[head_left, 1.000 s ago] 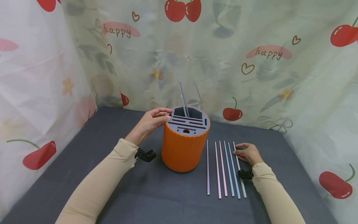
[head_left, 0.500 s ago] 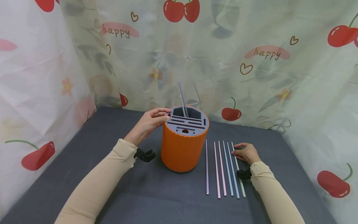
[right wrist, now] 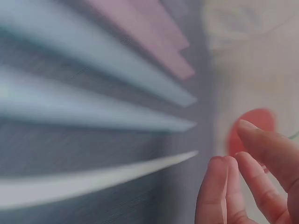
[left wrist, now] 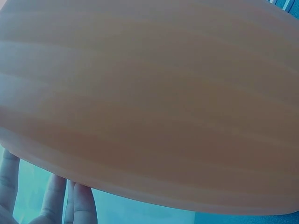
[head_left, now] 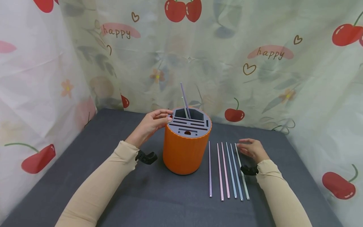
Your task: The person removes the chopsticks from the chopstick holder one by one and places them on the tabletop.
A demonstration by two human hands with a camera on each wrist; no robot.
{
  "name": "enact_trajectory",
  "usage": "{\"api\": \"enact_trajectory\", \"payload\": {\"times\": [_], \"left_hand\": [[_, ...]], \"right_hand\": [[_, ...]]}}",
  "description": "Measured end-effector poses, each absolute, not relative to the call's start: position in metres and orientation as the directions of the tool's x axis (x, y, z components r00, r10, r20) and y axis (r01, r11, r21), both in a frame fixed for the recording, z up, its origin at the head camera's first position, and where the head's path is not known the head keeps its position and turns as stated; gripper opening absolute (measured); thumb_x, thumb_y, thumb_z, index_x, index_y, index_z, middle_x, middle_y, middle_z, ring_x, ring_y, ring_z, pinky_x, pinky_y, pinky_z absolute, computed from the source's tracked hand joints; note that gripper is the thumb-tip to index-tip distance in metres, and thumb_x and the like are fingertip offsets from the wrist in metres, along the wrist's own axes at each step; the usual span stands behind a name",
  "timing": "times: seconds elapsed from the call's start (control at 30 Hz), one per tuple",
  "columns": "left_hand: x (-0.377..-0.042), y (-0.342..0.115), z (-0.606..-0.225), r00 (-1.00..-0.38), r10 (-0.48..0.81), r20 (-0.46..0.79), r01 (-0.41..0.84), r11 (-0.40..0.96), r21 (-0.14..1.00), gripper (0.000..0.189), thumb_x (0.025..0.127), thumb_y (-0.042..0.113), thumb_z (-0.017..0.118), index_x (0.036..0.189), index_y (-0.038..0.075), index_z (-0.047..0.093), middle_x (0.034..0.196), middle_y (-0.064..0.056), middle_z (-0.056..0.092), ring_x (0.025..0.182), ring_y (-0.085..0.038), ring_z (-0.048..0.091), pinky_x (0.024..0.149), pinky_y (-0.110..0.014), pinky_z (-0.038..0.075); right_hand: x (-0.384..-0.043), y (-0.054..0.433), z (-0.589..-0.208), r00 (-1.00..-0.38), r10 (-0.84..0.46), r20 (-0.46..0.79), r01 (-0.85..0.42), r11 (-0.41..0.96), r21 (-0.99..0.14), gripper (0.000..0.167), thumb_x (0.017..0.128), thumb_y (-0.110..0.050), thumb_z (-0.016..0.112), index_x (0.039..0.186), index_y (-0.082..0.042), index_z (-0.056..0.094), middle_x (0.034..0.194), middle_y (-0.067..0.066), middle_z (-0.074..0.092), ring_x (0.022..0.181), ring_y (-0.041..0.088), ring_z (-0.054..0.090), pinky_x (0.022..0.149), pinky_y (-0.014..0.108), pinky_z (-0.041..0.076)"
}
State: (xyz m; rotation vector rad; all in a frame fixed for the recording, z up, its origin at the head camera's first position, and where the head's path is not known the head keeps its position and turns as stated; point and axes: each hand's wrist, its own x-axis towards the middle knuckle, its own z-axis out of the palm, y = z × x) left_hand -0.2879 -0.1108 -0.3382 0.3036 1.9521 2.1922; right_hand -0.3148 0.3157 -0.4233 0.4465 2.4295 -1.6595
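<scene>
In the head view my left hand point(head_left: 149, 126) touches the left rim of an orange utensil holder point(head_left: 185, 154), its fingers long and fairly straight; their tips disappear behind the edge in the left wrist view. A purple and a pale chopstick point(head_left: 183, 91) lean in the holder's large rear compartment. Beside the holder several thin chopsticks lie in a row: purple point(head_left: 210, 170), pink point(head_left: 220, 173), blue point(head_left: 236, 171) and pale green point(head_left: 243, 176). My right hand point(right wrist: 252, 182) hovers by the narrow far end of the pale green one, thumb and fingers apart with nothing between them.
The holder's grey top point(head_left: 188, 126) has several narrow slots. A dark cloth point(head_left: 170, 201) covers the table. A cherry-patterned curtain point(head_left: 181, 56) hangs along the back and both sides. Black straps point(head_left: 146, 157) sit on both wrists.
My right hand has come off the pale green chopstick and shifted slightly away and to the right, its fingers spreading. The chopsticks lie as before, and my left hand stays at the rim.
</scene>
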Motion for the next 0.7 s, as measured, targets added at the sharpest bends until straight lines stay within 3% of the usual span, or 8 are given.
{"api": "enact_trajectory", "payload": {"times": [0.13,0.2,0.33,0.47,0.6,0.7], "left_hand": [[-0.288,-0.112,-0.337,-0.960,0.278,0.032,0.000,-0.114,0.993,0.035,0.092,0.016,0.066,0.126,0.010,0.059,0.116,-0.004,0.059,0.110,-0.018,0.058,0.107,-0.038,0.042],[-0.287,-0.112,-0.337,-0.959,0.281,0.035,0.002,-0.115,0.993,0.036,0.093,0.015,0.066,0.128,0.009,0.058,0.116,-0.004,0.059,0.109,-0.018,0.057,0.107,-0.038,0.042],[-0.287,-0.112,-0.337,-0.958,0.284,0.036,0.002,-0.118,0.993,0.037,0.093,0.014,0.065,0.128,0.007,0.057,0.114,-0.003,0.059,0.108,-0.017,0.057,0.107,-0.038,0.041],[-0.287,-0.112,-0.338,-0.957,0.287,0.037,0.004,-0.115,0.993,0.037,0.093,0.015,0.065,0.128,0.008,0.058,0.118,-0.005,0.059,0.111,-0.018,0.057,0.108,-0.039,0.041],[-0.287,-0.112,-0.337,-0.956,0.292,0.034,0.002,-0.109,0.994,0.036,0.093,0.015,0.065,0.128,0.008,0.058,0.122,-0.007,0.058,0.114,-0.020,0.056,0.109,-0.040,0.039],[-0.287,-0.111,-0.337,-0.955,0.294,0.034,0.002,-0.110,0.994,0.037,0.093,0.015,0.065,0.129,0.007,0.057,0.119,-0.005,0.058,0.112,-0.019,0.056,0.109,-0.040,0.040]], "right_hand": [[-0.321,0.302,-0.380,-0.972,0.076,-0.223,0.234,0.193,-0.953,0.058,0.091,-0.013,0.067,0.141,0.003,0.042,0.081,-0.013,0.066,0.077,-0.001,0.067,0.081,0.022,0.056],[-0.323,0.290,-0.357,-0.987,0.033,-0.155,0.158,0.103,-0.982,0.058,0.092,-0.014,0.066,0.142,0.002,0.040,0.088,-0.013,0.064,0.078,-0.001,0.067,0.085,0.022,0.055],[-0.322,0.256,-0.314,-1.000,-0.030,0.009,-0.007,-0.058,-0.998,0.049,0.091,-0.014,0.067,0.134,-0.002,0.047,0.107,-0.002,0.058,0.087,0.004,0.067,0.087,0.021,0.053],[-0.314,0.215,-0.284,-0.986,-0.085,0.146,-0.127,-0.198,-0.972,0.035,0.090,-0.007,0.067,0.123,-0.006,0.056,0.109,0.005,0.057,0.093,0.011,0.066,0.088,0.022,0.054],[-0.303,0.177,-0.271,-0.959,-0.173,0.226,-0.182,-0.239,-0.954,0.031,0.090,-0.001,0.065,0.120,-0.005,0.059,0.104,0.005,0.060,0.096,0.015,0.065,0.088,0.024,0.054],[-0.297,0.155,-0.271,-0.938,-0.239,0.252,-0.214,-0.176,-0.961,0.032,0.090,-0.002,0.066,0.120,-0.006,0.061,0.105,0.004,0.061,0.101,0.018,0.064,0.090,0.027,0.053]]}}
